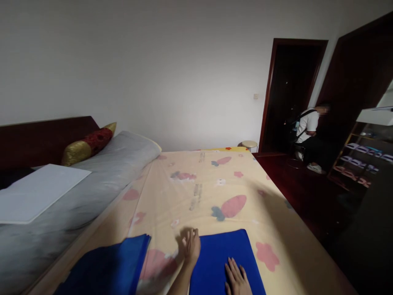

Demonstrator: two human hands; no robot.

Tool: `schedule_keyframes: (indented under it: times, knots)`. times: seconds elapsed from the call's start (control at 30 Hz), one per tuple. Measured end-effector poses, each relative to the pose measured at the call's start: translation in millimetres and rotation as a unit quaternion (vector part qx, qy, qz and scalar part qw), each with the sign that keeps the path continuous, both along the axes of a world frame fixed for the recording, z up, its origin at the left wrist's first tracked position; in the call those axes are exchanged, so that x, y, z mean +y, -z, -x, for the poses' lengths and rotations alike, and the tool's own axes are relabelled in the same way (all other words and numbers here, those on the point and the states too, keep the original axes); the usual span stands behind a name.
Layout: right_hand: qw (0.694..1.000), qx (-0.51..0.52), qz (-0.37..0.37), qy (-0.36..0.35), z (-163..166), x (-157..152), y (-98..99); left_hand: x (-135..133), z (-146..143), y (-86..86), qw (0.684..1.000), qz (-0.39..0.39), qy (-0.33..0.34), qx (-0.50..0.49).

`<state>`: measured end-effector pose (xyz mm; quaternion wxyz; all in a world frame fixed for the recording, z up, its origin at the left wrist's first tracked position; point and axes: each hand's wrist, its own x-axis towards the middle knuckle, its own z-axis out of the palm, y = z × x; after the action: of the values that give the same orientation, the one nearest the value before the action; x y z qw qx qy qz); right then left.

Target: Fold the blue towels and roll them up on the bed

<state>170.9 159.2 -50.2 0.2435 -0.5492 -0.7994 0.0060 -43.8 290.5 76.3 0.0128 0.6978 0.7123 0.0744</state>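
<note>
Looks like a bedroom in a home. Shows a wide bed [196, 172] in a cream sheet printed with carrots and flowers across the middle of the frame, a dark wooden headboard [46, 139] at left, and a gold-and-red pillow [89, 145] on a grey bolster [116, 164]. Has plain white walls, a dark wooden door frame [270, 94] at upper right, a small round stool [249, 144] beside it, and a dark wooden floor [301, 188].

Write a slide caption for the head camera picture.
A folded blue cloth on a patterned bed sheet, left hand at its edge, right hand flat on it, a second blue cloth beside.
</note>
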Motion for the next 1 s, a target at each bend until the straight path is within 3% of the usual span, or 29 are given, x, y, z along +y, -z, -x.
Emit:
schedule_keyframes:
  times: [0.1, 0.17, 0.23, 0.33, 0.43, 0.53, 0.63, 0.73, 0.8, 0.9, 1.0]
  knots:
    - [1.0, 0.016, -0.008, 0.002, 12, 19, 3.8, -24, -22, 18.9, 0.997, -0.033, 0.063, 0.0]
    - [0.999, 0.031, 0.002, -0.01, 18, 36, -6.6, -40, -36, 37.6, 0.983, -0.065, 0.169, -0.011]
    - [0.998, 0.037, 0.033, -0.042, 15, 53, -24.2, -50, -43, 54.1, 0.975, -0.069, 0.209, -0.015]
    - [0.993, 0.036, 0.097, -0.053, -12, 71, -46.7, -54, -35, 65.1, 0.992, -0.051, 0.115, -0.001]
    - [0.988, 0.049, 0.137, 0.048, -53, 80, -49.5, -53, -18, 61.9, 0.998, -0.055, -0.001, 0.026]
    - [0.984, 0.053, 0.146, 0.093, -79, 85, -40.4, -51, -8, 53.3, 0.998, -0.048, -0.025, 0.043]
    - [0.981, 0.041, 0.137, 0.128, -73, 88, -34.8, -49, -11, 42.3, 0.998, -0.03, -0.026, 0.057]
    - [0.978, 0.034, 0.083, 0.186, -42, 79, -29.7, -51, -22, 37.3, 0.996, -0.027, -0.041, 0.073]
    - [0.987, 0.033, 0.029, 0.156, -18, 63, -19.8, -60, -32, 46.0, 0.996, -0.059, -0.017, 0.064]
    - [0.998, 0.016, -0.032, 0.06, 10, 27, 4.2, -92, -47, 78.9, 0.989, -0.113, 0.088, 0.03]
    - [0.995, 0.0, -0.072, 0.065, 15, -16, 25.2, -139, -54, 113.0, 0.981, -0.148, 0.123, 0.012]
